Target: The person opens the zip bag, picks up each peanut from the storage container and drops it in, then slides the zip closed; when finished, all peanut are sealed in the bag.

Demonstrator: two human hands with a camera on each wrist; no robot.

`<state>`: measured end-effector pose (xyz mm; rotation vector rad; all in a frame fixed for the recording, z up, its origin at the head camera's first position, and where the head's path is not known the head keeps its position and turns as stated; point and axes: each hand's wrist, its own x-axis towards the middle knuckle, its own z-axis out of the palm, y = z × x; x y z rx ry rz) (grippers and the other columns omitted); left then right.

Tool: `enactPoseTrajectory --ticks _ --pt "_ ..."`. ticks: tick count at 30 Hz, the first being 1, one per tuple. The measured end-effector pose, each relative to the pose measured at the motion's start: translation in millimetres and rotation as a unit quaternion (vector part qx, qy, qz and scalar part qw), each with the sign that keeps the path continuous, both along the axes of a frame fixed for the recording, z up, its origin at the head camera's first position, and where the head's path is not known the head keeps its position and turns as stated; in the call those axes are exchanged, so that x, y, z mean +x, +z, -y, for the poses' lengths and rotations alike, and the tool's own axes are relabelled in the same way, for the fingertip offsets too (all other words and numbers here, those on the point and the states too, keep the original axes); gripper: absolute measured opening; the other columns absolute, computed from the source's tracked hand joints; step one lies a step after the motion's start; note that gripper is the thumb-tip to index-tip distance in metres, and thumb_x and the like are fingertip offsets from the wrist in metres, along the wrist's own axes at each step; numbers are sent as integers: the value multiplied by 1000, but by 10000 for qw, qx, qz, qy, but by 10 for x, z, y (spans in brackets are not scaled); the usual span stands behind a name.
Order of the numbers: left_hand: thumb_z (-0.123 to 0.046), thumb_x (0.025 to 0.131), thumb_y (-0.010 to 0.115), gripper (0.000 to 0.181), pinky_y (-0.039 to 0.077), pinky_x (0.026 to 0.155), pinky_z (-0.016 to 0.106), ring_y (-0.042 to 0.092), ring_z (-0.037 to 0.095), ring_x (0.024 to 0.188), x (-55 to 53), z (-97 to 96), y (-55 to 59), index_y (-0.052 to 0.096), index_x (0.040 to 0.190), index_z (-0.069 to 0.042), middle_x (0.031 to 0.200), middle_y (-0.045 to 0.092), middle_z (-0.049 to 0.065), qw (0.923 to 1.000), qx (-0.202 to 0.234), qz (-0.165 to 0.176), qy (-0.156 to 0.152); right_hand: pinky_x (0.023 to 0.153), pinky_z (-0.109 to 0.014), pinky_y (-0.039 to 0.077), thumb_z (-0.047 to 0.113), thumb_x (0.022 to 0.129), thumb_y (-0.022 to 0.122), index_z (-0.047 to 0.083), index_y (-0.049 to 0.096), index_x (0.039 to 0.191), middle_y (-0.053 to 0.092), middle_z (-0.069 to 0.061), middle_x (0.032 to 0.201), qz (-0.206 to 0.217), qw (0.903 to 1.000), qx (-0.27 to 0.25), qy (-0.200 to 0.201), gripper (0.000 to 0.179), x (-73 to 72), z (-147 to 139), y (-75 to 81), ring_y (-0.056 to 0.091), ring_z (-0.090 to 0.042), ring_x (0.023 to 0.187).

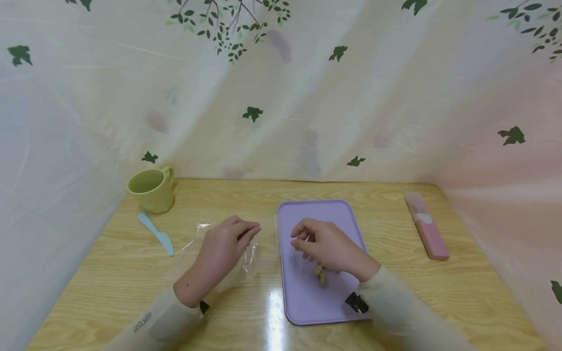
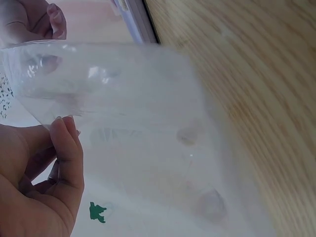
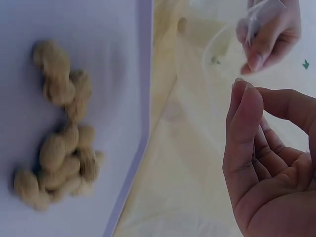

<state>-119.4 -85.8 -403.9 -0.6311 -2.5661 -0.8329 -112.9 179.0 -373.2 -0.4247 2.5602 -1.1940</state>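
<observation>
A clear plastic bag spreads between my hands, faint and see-through, with glints along its folds. My left hand pinches its rim between thumb and forefinger; the left wrist view shows the film hanging beside those fingers. Over the purple tray, my right hand brings thumb and forefinger together at the opposite side of the bag, though the film between these tips hardly shows. Below it on the tray lie several unshelled peanuts, partly hidden by the hand in the head view.
At the back left stands a yellow-green mug, with a light blue spreader knife in front of it. A long pink case lies toward the right edge of the wooden table. Behind hangs a leaf-patterned curtain.
</observation>
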Motion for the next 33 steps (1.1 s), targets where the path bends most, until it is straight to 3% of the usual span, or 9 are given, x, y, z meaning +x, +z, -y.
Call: enactPoseTrajectory --ticks 7,12,20,28,33 --pt "-18 97 81 13 50 58 16 57 4 67 -6 -2 25 84 105 -8 87 75 2 10000 -41 23 -11 68 -35 64 22 104 72 9 70 116 76 -8 97 -63 9990 -254 -368 17 -50 -386 106 73 -30 79" --pt "-17 97 81 13 51 59 17 59 4 68 -6 2 43 84 105 -8 88 75 2 10000 -58 -30 -21 70 -32 64 22 104 71 6 68 119 75 -13 98 -18 9972 -313 -674 22 -85 -635 98 72 -26 77" --pt "-15 95 83 11 50 57 16 57 4 66 11 36 55 84 103 -8 85 74 2 9999 -115 -101 59 69 -34 64 16 102 72 2 68 118 73 -20 97 332 9950 -228 -909 21 -162 -800 -86 70 -20 74" --pt "-15 95 83 12 51 58 16 58 5 66 12 21 57 84 103 -7 85 74 3 9999 -99 -67 26 66 -34 60 15 100 72 5 70 108 72 -11 88 738 9941 408 -676 13 -266 -864 -375 67 -17 70" --pt "-16 95 83 12 49 57 15 55 4 65 18 7 57 84 103 -7 85 74 2 9999 -93 -58 37 65 -32 58 15 99 74 7 70 105 71 -7 87 890 9919 659 -616 10 -282 -837 -440 65 -18 71"
